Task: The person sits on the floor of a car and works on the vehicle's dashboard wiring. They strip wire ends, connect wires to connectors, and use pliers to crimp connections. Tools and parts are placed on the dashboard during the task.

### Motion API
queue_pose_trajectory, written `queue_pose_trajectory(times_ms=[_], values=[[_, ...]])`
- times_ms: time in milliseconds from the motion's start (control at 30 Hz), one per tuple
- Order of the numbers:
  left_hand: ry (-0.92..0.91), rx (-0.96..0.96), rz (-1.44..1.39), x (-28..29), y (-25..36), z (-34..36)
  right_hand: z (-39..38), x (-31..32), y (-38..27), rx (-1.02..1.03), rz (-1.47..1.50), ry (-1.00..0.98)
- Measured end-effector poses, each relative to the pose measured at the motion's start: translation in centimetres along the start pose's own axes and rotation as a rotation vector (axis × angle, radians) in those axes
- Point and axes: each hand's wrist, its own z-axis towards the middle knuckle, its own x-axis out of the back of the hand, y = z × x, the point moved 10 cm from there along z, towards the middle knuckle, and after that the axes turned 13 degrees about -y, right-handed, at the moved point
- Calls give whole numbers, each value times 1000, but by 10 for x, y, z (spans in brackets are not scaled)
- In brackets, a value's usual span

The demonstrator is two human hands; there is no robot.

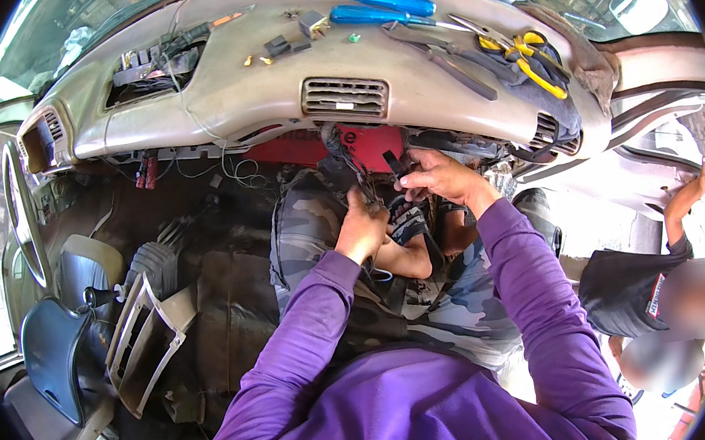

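Observation:
Beneath the dashboard, my left hand [362,226] is closed around a bundle of dark wires [351,156] that hangs down from above. To its right, my right hand [446,179] pinches a small black strip-like piece [396,165] between thumb and fingers, close beside the wires. What exactly the piece is, I cannot make out. Behind both hands lies a red panel-like surface [278,147]. My knees in camouflage trousers [307,229] are below, with bare skin and a dark patterned band between them.
On the dashboard [253,68] lie blue screwdrivers [383,13], yellow-handled pliers [537,66], a dark cloth and small black parts. Loose wires [242,171] dangle at the left. A beige trim frame [148,341] leans near the steering wheel [25,213]. Another person [639,286] is at the right door.

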Motion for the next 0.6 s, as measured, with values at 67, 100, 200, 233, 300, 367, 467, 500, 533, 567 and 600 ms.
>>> queue_pose_trajectory(times_ms=[67, 100, 200, 233, 300, 367, 467, 500, 533, 567, 600], values=[[18, 2, 224, -1, 3, 7, 1, 3, -1, 70, -47, -37], [31, 5, 336, -1, 4, 10, 2, 4, -2, 105, -70, -55], [520, -369, 437, 24, 61, -28, -1, 4, -2, 133, -87, -58], [529, -461, 468, 25, 93, -43, -5, 5, -3, 131, -97, -41], [504, -594, 566, 27, 107, -49, -5, -1, -10, 127, -175, -63], [337, -574, 157, 19, 108, -47, -3, -6, -12, 104, -238, -78], [193, -499, -25, 10, 107, -37, -1, -9, -1, 66, -239, -118], [164, -471, -14, 8, 107, -32, 1, -5, 4, 81, -279, -104], [225, -586, 50, 12, 114, -31, 4, -5, 4, 98, -319, -95], [223, -536, -11, 17, 103, -23, 5, -5, 3, 116, -360, -86], [220, -486, -71, 22, 91, -16, 6, -2, 4, 107, -400, -78]])
